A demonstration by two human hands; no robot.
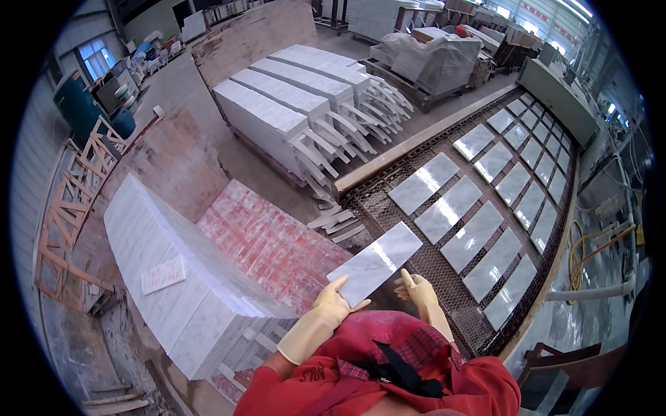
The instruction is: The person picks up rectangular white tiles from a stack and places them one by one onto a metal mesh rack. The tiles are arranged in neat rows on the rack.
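Note:
A polished white marble tile [378,260] with grey veins slants across the near left edge of the mesh conveyor [444,267]. My left hand [331,301], in a cream rubber glove, grips the tile's near left end, with fingers and thumb spread along its edges. My right hand [419,291], gloved alike, is beside the tile's near right edge, thumb and fingers apart; whether it touches the stone I cannot tell. Rows of glossy marble tiles [472,236] lie spaced out on the conveyor, running away to the far right.
At left, a large stack of marble tiles [187,267] leans beside a red-and-white stained board surface [277,243]. Beyond stand bundled marble slabs [270,104] with strips jutting out. A wooden rail [430,142] borders the conveyor; yellow hose [579,260] hangs at right.

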